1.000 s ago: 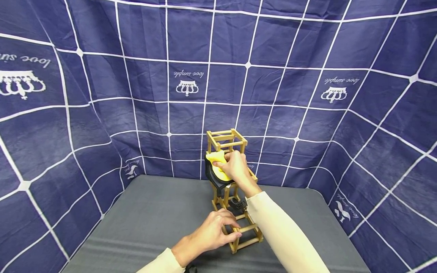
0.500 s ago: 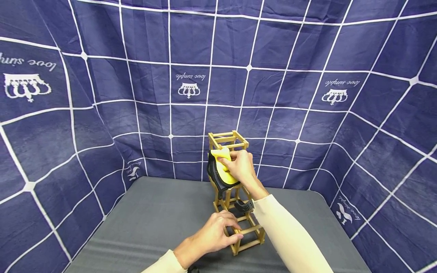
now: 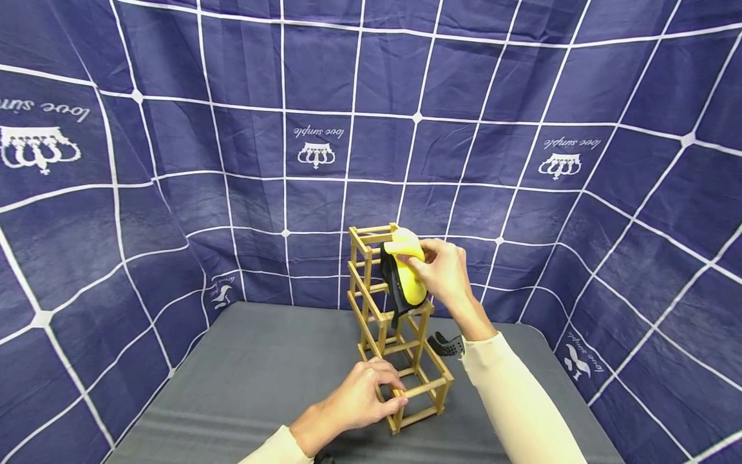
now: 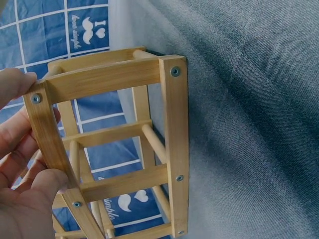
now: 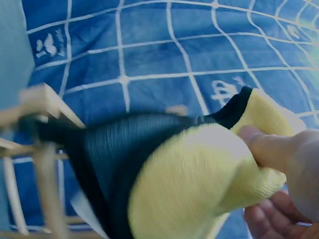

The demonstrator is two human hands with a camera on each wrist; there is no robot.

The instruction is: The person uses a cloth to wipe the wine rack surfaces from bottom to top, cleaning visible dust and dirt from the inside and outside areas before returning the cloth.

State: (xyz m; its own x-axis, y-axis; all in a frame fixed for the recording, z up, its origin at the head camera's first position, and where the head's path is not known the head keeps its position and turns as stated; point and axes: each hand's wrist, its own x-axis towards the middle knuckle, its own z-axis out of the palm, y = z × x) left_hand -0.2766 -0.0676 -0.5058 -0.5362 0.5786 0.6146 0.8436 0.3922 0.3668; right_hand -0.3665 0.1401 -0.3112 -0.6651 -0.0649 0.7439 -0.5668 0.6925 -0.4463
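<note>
A stepped wooden rack (image 3: 426, 388) stands on the grey surface, tall at the back and low at the front. My left hand (image 3: 368, 393) grips its low front corner; in the left wrist view, the thumb and fingers lie on either side of a screwed post (image 4: 45, 124). Beside the rack's taller part, my right hand (image 3: 446, 270) pinches a soft black-and-yellow fabric item (image 3: 410, 277) at its yellow end. Up close in the right wrist view, yellow fabric (image 5: 184, 179) has a dark border, and a narrow dark end stretches toward the rack. I cannot tell the item's kind.
Behind and to both sides hangs a blue cloth (image 3: 249, 148) with white grid lines and crown prints. A grey cloth surface (image 3: 255, 361) spreads under the rack. A black perforated strap (image 3: 445, 344) sits at the right sleeve cuff.
My right hand has drawn the black-and-yellow item up and to the right, off the rack's middle tier, turning it more edge-on. My left hand has stayed on the front corner.
</note>
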